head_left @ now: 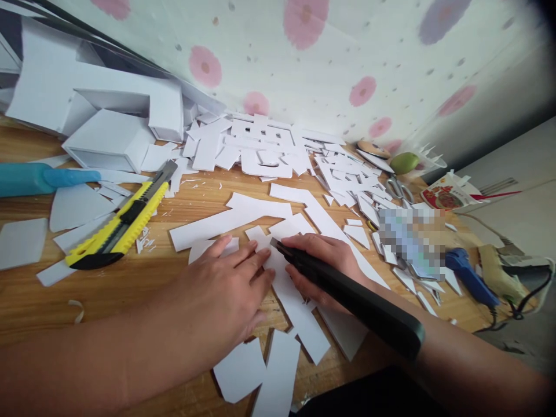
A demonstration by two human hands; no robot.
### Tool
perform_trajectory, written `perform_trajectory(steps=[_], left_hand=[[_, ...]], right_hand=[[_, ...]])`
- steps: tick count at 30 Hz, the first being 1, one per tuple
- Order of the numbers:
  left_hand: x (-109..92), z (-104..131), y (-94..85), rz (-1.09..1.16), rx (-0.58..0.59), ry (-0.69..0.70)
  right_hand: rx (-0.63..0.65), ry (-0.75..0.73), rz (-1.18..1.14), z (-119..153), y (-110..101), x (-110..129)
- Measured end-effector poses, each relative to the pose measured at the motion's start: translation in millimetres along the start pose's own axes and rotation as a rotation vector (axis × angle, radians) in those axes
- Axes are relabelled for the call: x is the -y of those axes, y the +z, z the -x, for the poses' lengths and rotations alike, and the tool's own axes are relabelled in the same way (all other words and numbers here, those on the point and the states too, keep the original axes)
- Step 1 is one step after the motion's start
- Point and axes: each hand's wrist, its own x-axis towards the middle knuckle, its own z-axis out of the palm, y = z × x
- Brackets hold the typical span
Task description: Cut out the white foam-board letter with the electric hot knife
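A white foam board piece (pixel 289 289) lies on the wooden table in front of me. My left hand (pixel 230 284) rests flat over its left edge, fingers spread, pressing on the board. In my right hand (pixel 324 266) is a black cutter (pixel 356 295), held like a pen, its tip against the board close to my left fingertips. Other cut white strips (pixel 230 214) lie just beyond both hands, and more pieces (pixel 278 373) lie nearer to me.
A yellow utility knife (pixel 124 223) and a blue bottle (pixel 43 178) are at the left. White board structures (pixel 108 139) stand at the back left. Scraps (pixel 260 145) are piled along the wall. Scissors (pixel 399 188) and a blue glue gun (pixel 471 278) lie at the right.
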Motion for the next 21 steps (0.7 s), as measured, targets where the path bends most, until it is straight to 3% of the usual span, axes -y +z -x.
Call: perform_trajectory(steps=[10,21], left_hand=[[3.5,-1.8,-6.5,-0.007,0.13,0.016],[5.4,-1.3,-3.6,-0.033,0.145,0.021]], right_hand=[[0.032,-0.009,0.0,8.3,-6.9,1.0],[0.021,-0.034,-0.015,16.5,-10.6,4.8]])
